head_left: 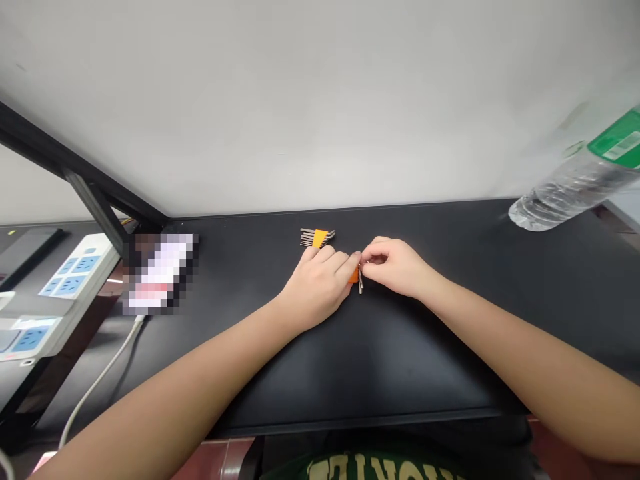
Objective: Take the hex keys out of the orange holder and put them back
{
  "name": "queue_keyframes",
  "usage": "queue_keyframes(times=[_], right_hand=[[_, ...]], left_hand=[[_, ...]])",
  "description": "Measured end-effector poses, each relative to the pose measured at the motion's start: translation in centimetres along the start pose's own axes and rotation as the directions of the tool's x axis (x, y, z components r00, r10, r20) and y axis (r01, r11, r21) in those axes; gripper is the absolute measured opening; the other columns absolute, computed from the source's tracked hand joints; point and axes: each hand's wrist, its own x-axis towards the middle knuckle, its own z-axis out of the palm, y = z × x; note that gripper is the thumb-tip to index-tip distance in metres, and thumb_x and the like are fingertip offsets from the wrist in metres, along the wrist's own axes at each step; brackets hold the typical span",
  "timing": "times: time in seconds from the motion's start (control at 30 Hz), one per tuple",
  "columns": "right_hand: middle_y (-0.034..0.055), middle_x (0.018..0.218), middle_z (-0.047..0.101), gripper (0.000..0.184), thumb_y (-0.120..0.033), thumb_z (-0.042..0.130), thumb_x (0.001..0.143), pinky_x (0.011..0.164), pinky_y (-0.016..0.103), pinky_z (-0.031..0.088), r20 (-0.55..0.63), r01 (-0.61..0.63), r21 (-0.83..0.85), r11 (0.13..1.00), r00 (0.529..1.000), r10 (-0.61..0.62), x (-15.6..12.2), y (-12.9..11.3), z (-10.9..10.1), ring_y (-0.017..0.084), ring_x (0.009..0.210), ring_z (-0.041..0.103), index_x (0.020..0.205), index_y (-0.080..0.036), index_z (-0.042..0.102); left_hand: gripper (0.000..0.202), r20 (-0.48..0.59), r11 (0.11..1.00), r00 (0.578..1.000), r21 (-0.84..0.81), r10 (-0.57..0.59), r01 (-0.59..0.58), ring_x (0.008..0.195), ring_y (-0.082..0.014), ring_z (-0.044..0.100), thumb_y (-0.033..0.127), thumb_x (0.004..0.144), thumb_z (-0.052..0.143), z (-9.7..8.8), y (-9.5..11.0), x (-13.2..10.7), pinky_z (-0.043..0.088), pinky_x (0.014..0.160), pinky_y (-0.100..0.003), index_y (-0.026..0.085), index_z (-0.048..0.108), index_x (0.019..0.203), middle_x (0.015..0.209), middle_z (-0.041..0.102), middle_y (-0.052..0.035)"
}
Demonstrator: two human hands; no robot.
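My left hand (320, 287) is closed around an orange holder (354, 276), most of which the fingers hide. A short metal hex key (361, 287) sticks out at the holder's right side, angled towards me. Close against it, my right hand (397, 268) has thumb and forefinger pinched together at the holder's edge. What exactly lies between those fingertips is too small to make out. Just beyond my left knuckles lies a set of hex keys in a yellow-orange holder (321, 238), several metal shafts pointing left.
The black table (360, 373) meets a pale wall behind. A clear water bottle with a green label (565, 190) stands at the far right. On the left are a blurred-out phone (163, 273) with a white cable (100, 383), a black metal frame (95, 193) and white power strips (80, 267).
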Motion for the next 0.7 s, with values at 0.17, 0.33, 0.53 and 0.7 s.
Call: queue_keyframes(times=[0.17, 0.33, 0.53, 0.7], right_hand=[[0.0014, 0.087, 0.065, 0.009, -0.022, 0.064, 0.069, 0.069, 0.032, 0.047, -0.075, 0.023, -0.039, 0.999, 0.997, -0.026, 0.3, 0.3, -0.4, 0.015, 0.072, 0.058, 0.068, -0.022, 0.072], [0.0001, 0.076, 0.067, 0.006, -0.022, 0.065, 0.075, 0.064, 0.031, 0.048, -0.057, -0.052, 0.150, 0.987, 0.996, 0.061, 0.9, 1.1, -1.7, 0.017, 0.069, 0.061, 0.069, -0.022, 0.068], [0.0045, 0.095, 0.074, 0.012, -0.021, 0.065, 0.089, 0.078, 0.035, 0.051, -0.171, 0.398, -0.114, 0.910, 0.895, -0.413, 0.2, 0.7, -2.4, 0.020, 0.088, 0.066, 0.079, -0.022, 0.072], [0.0026, 0.084, 0.073, 0.017, -0.012, 0.060, 0.091, 0.082, 0.037, 0.045, -0.046, 0.602, -0.300, 0.740, 0.766, -0.641, -0.4, 0.2, -2.4, 0.018, 0.081, 0.065, 0.080, -0.021, 0.069]], left_hand=[[0.038, 0.003, 0.998, 0.998, -0.032, -0.057, 0.057, 0.104, -0.0274, 0.067, 0.022, 0.098, 0.059, 0.2, -0.3, -0.1, 0.045, 0.087, -0.043, 0.014, 0.061, 0.135, 0.112, 0.075, -0.0106], [0.039, -0.013, 0.977, 0.986, -0.139, -0.164, 0.161, 0.116, -0.0279, 0.068, 0.018, 0.094, 0.059, 0.5, -1.5, -0.3, 0.046, 0.102, -0.046, 0.017, 0.062, 0.133, 0.118, 0.076, -0.0092], [0.051, 0.010, 0.900, 0.963, -0.355, -0.269, 0.255, 0.119, -0.0262, 0.069, 0.022, 0.085, 0.068, 0.9, -2.3, -0.5, 0.049, 0.106, -0.043, 0.020, 0.061, 0.136, 0.122, 0.076, -0.0073], [0.052, -0.033, 0.884, 0.954, -0.388, -0.297, 0.261, 0.117, -0.0254, 0.070, 0.021, 0.083, 0.068, 1.0, -2.1, -0.5, 0.051, 0.106, -0.041, 0.022, 0.063, 0.135, 0.124, 0.075, -0.0072]])
